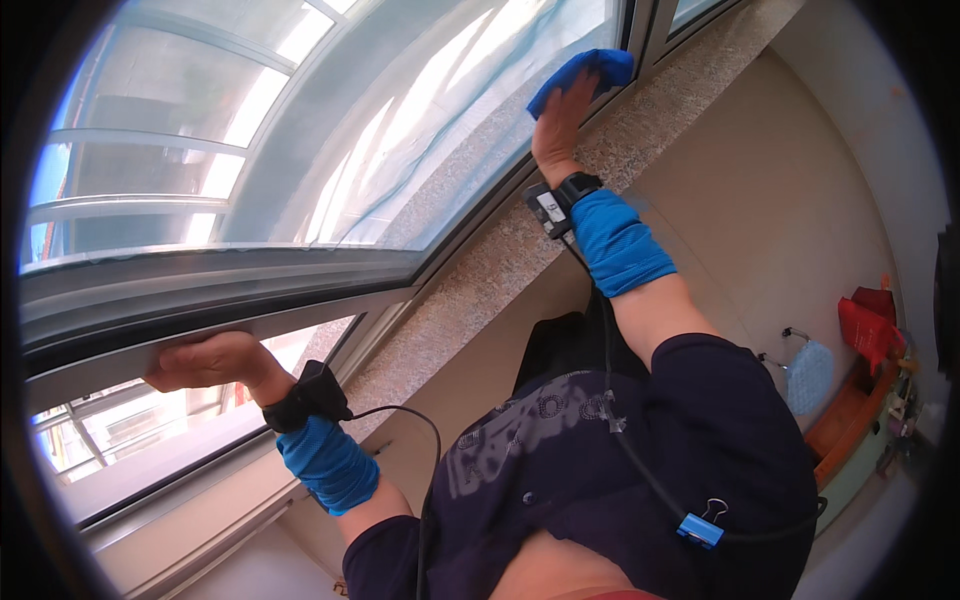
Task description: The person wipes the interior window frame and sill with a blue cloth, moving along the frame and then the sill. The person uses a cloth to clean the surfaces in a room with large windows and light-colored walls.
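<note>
My right hand (567, 120) presses a blue cloth (610, 66) against the upper part of the window glass (420, 130), fingers extended over it and slightly blurred. At the lower left, my left hand (205, 360) is curled against the grey metal window frame (100, 364), gripping it. Blue sleeves cover both my forearms, with black devices and cables at the wrists.
A speckled stone sill (680, 90) runs diagonally beside the window, above a beige floor (760, 160). At the right lie red bags (862, 322), a pale blue fabric item (808, 375) and an orange wooden piece (840, 435) with assorted small items near the wall.
</note>
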Motion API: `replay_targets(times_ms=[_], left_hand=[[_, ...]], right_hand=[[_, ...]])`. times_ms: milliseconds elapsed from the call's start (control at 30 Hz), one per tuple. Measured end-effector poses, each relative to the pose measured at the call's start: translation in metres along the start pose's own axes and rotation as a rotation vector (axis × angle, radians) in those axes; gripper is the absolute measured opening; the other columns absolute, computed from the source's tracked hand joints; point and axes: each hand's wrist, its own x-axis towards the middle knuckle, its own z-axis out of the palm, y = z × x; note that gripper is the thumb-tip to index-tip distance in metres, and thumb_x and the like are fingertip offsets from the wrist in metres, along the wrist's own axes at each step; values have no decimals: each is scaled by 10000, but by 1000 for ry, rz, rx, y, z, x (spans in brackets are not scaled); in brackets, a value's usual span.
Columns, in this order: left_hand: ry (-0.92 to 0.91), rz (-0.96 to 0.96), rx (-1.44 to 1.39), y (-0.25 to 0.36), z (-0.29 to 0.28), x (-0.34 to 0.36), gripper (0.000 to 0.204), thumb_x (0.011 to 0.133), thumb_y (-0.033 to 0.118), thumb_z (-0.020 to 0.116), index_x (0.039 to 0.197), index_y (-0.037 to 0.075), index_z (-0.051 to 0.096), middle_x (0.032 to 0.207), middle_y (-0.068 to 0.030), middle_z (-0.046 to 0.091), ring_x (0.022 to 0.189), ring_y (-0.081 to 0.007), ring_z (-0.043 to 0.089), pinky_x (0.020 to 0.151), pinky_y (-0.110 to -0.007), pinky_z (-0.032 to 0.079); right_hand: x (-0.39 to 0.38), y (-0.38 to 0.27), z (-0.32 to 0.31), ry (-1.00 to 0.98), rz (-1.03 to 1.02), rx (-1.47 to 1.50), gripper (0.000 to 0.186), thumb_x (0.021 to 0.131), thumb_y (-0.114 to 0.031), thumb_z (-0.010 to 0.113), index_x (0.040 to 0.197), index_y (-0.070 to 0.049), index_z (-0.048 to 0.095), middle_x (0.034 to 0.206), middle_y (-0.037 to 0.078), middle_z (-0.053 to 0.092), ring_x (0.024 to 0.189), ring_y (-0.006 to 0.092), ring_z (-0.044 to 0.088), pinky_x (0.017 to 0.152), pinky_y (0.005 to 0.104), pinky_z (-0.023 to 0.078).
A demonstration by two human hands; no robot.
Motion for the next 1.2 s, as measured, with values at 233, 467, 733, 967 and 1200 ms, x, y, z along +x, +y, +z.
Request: replay_targets(times_ms=[233,467,733,967,1200], left_hand=[[-38,-77,-222,10,9,-3,485,1075,415,238,1331,9,303,1118,-165,461,959,-204,568,762,-274,523],[-51,-96,-230,14,6,-1,472,1083,379,223,1329,-14,311,1143,-189,449,982,-234,566,741,-306,510],[-39,-62,-155,-1,6,-5,468,1080,386,247,1366,23,316,1168,-177,454,1047,-237,557,805,-312,543],[-4,35,82,-13,1,-10,507,1078,386,205,1328,-1,416,1229,-193,464,1126,-315,515,934,-426,457],[-68,169,259,-25,-10,-13,351,1069,307,363,1229,16,477,1140,-169,501,1159,-327,500,987,-458,437]], right_hand=[[-184,-89,46,-185,305,113,840,1017,-571,247,1537,40,-1,1571,349,-43,1474,468,21,1196,500,35],[-250,-149,47,-311,339,150,804,1001,-431,404,1525,42,20,1560,354,-19,1457,493,34,1192,487,72],[-123,-55,49,113,664,-56,693,1040,-460,225,1539,11,127,1536,377,136,1425,501,195,1174,513,196],[21,41,7,161,527,-18,709,1032,-455,239,1513,59,158,1520,404,131,1424,516,172,1189,520,134],[104,66,-11,308,531,118,742,1035,-502,244,1536,29,111,1561,355,83,1448,495,121,1185,529,105]])
